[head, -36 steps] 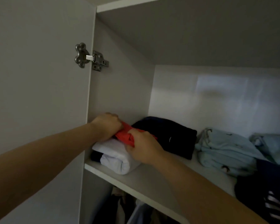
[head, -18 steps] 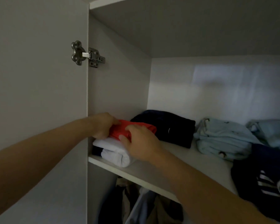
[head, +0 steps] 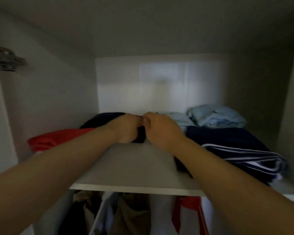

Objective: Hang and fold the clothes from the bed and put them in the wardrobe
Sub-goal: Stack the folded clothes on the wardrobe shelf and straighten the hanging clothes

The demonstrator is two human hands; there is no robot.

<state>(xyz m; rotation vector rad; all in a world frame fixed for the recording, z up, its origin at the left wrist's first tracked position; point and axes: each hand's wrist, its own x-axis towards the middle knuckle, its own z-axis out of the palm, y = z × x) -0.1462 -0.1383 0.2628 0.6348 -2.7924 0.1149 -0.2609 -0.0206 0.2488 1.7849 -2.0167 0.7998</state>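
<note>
1. Head view: the left hand [head: 126, 128] and right hand [head: 161, 131] sit knuckle to knuckle. Their fingers curl into a soft, dark navy folded garment [head: 140, 137] that lies mid-shelf, toward the back wall.
2. Head view: the flat, matte white shelf [head: 134, 167] also carries a folded red garment [head: 58, 138] at the left. Rumpled pale blue clothes [head: 215, 116] lie at the back right, with a navy white-striped piece [head: 241, 150] in front of them.
3. Head view: a blurred metal hinge [head: 7, 59] sits on the left wall, and hanging clothes [head: 126, 216] show below the shelf.
</note>
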